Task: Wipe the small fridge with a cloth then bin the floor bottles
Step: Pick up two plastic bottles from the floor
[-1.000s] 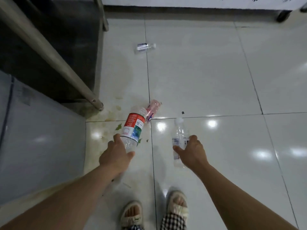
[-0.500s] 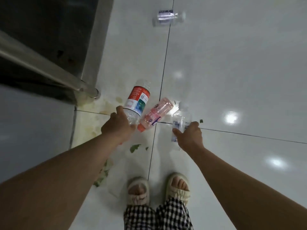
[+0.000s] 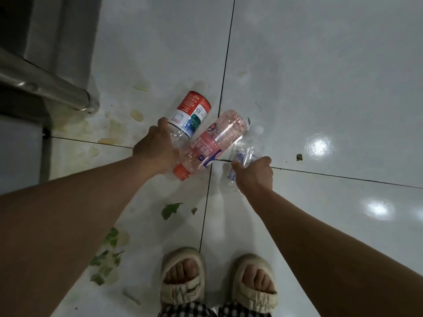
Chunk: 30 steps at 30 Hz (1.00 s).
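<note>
Seen from above, the left hand point(image 3: 155, 149) grasps a red-labelled bottle point(image 3: 191, 114) and the right hand point(image 3: 254, 173) grasps a clear bottle point(image 3: 243, 154). A pink bottle point(image 3: 211, 144) lies between them, above the tiled floor point(image 3: 320, 65), at 12 o'clock from the slippers point(image 3: 183, 277).

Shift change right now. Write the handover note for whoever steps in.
Left hand grips the red-labelled bottle by its clear lower part. Right hand grips a clear bottle. The pink bottle with the orange cap lies across between them, on the floor tiles; whether either hand holds it cannot be told.
Done: two bottles in hand.
Left: secure the pink one, bin all. No bin, cloth or fridge wiping visible here.
</note>
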Tool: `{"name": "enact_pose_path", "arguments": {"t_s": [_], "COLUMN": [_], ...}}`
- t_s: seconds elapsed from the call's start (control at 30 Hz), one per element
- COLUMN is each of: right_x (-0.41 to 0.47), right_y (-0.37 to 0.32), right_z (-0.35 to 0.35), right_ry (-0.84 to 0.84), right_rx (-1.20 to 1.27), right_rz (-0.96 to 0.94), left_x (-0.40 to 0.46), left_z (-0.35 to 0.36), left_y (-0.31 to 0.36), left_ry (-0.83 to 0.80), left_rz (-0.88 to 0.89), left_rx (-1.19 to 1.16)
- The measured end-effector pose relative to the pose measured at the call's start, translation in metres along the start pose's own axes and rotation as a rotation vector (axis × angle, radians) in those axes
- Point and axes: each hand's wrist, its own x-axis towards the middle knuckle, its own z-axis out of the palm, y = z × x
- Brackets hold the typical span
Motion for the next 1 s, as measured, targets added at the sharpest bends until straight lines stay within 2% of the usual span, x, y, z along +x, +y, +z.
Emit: {"name": "enact_pose_path", "arguments": {"t_s": [0.2,0.4,0.77,1.0], "right_x": [-0.017,-0.08,-0.219,-0.237], "right_y": [-0.002,-0.028,-0.156,-0.198], "right_z": [-0.012,-0.089,-0.283,-0.37], "right_ry": [-0.127,-0.177,-0.092,-0.021], "right_rx": [-0.039,-0.288,-0.401,-0.48], "right_rz": [-0.031,-0.173,-0.387,-0.525], "left_x": [-0.02,-0.08,-0.206,-0.23], "left_z": [-0.012,-0.083,-0.275,-0.355], "left_y": [0.013,0.044,0.131,0.185], "left_ry": [-0.064,-0.106,-0.057,-0.053], "left_rz": [0.067,0.165,0.312,0.339], "left_rx": [0.072,0.2,0.163,0.215]}}
